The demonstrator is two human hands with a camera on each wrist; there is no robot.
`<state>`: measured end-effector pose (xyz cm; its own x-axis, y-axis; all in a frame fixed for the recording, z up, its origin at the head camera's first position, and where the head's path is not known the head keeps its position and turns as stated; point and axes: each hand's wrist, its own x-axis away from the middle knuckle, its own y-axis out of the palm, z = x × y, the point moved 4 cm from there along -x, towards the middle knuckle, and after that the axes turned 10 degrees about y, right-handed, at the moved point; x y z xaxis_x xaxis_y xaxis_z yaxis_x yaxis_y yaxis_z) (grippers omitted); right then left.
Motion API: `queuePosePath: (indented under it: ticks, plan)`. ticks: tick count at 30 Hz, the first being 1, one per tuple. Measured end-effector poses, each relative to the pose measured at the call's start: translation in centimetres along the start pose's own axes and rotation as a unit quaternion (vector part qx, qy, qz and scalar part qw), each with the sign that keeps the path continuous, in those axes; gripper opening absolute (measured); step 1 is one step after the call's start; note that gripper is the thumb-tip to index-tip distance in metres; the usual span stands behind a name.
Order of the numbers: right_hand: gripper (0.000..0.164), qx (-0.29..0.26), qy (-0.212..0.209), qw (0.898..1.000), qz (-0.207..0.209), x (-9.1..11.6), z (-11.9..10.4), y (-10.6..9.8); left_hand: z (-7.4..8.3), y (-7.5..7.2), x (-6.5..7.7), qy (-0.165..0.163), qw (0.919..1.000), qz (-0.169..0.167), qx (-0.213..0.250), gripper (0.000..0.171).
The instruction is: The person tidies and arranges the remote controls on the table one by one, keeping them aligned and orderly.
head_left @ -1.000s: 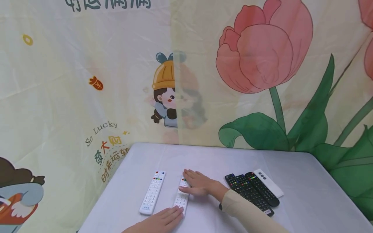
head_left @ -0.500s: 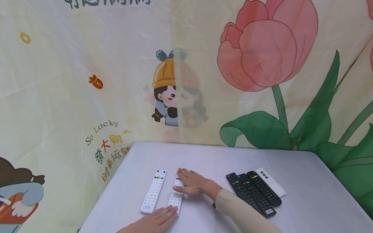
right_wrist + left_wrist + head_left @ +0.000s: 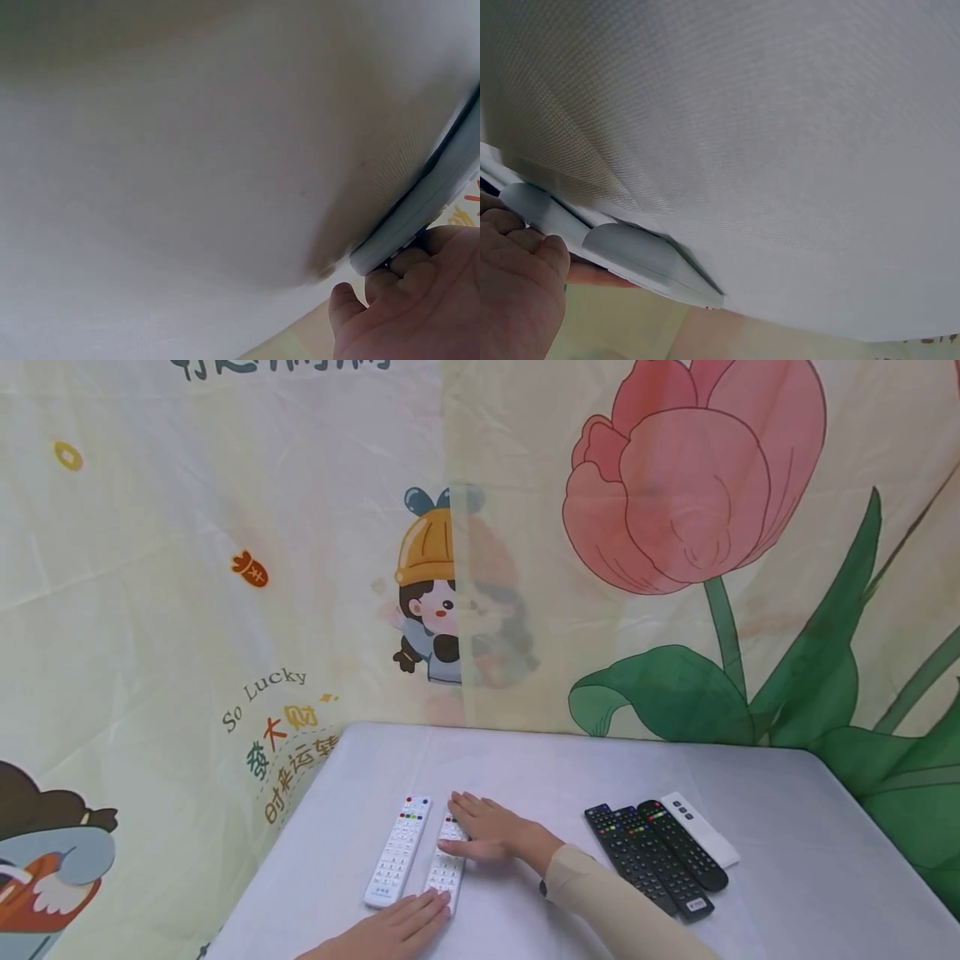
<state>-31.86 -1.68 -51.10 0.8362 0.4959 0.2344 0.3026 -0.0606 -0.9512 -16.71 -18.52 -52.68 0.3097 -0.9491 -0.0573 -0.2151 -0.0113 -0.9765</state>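
Two white remote controls lie side by side on the white table (image 3: 525, 768). My right hand (image 3: 491, 828) rests on the upper end of the right-hand remote control (image 3: 446, 875), its fingers straight and its thumb across the buttons. At the lower end of that remote, my left hand (image 3: 401, 928) lies with straight fingers touching it. The other remote control (image 3: 398, 853) sits a narrow gap to the left, fully visible apart from its base near my left hand. In the left wrist view both pale remote bodies (image 3: 649, 259) show beside the fingers. The right wrist view has a remote's edge (image 3: 416, 210) by the fingertips.
To the right, several black remote controls (image 3: 684, 847) lie slanted and close together, with a white remote control (image 3: 701, 829) against their far side. A printed cloth (image 3: 510, 710) with a tulip hangs behind the table's back edge.
Both hands have slid the right-hand white remote leftwards, narrowing its gap to the other white remote. The camera view has shifted slightly.
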Motion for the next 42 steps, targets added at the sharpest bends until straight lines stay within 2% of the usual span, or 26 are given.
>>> queuePosePath:
  ticks: [7,17,32,38,42]
  plan:
    - [0.094,0.006,-0.009,1.000,0.002,-0.16,-0.33,0.03,0.04,-0.07,0.53,-0.025,0.9979,-0.028,0.053,0.070]
    - [0.094,0.004,-0.009,1.000,0.001,-0.39,-0.50,0.02,0.24,-0.21,0.76,-0.031,0.9985,-0.019,0.040,0.070]
    - [0.094,0.005,-0.016,1.000,0.005,-0.72,-0.59,0.18,0.32,-0.52,0.78,-0.049,0.9945,-0.029,0.088,0.071]
    - [0.094,0.003,-0.013,1.000,0.005,-0.75,-0.51,0.19,0.33,-0.44,0.69,-0.050,0.9951,-0.027,0.081,0.071]
    - [0.094,0.007,-0.014,1.000,0.006,-0.80,-0.45,0.37,0.41,-0.18,0.66,-0.041,0.9978,-0.020,0.049,0.070]
